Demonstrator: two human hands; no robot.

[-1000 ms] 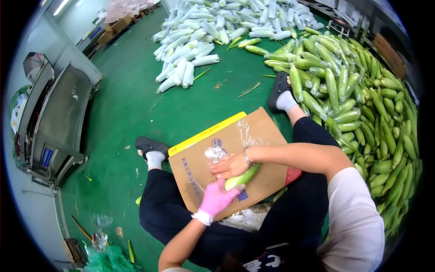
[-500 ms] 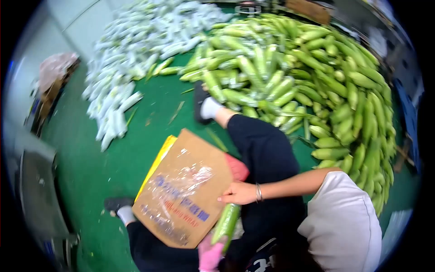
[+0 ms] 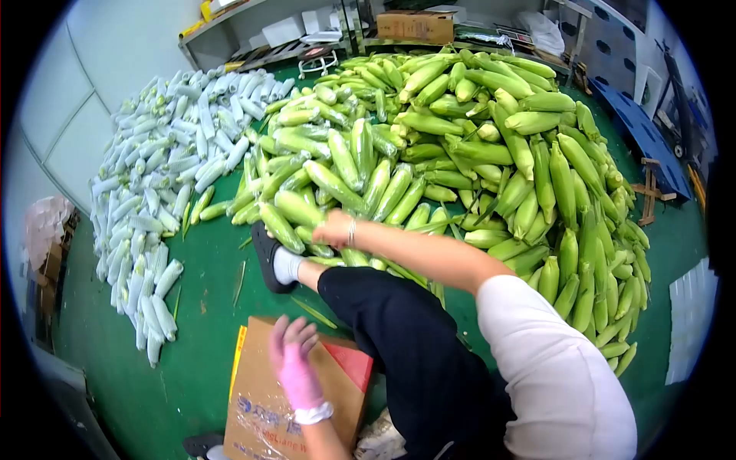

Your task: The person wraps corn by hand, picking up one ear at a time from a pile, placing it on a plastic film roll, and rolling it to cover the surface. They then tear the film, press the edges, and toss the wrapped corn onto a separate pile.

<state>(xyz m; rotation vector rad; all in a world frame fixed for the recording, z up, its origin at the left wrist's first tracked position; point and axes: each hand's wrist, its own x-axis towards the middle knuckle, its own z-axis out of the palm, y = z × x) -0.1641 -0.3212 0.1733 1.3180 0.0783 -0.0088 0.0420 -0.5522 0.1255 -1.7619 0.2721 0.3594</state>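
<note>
My right hand [image 3: 334,231] is at the near left edge of a heap of green ears of corn. Its fingers are closed around the lower end of a film-wrapped ear of corn [image 3: 299,208]. Other wrapped ears [image 3: 330,184] lie right beside it. My left hand [image 3: 295,368] wears a pink glove that leaves the fingertips bare. Its fingers are spread and hold nothing, above a cardboard box [image 3: 257,368] with printed lettering and shiny clear film on top. The box lies between my legs.
Unwrapped corn [image 3: 575,184] is heaped to the right. Ears in pale bluish sleeves [image 3: 146,199] form a pile on the left. Behind stand a small stool [image 3: 317,61], a brown carton [image 3: 415,27] and shelving. A blue panel [image 3: 640,138] leans at the right.
My right hand has moved from the box up and left to the corn heap. My gloved left hand, previously at a wrapped ear below the box, is now raised with spread fingers. The view has shifted.
</note>
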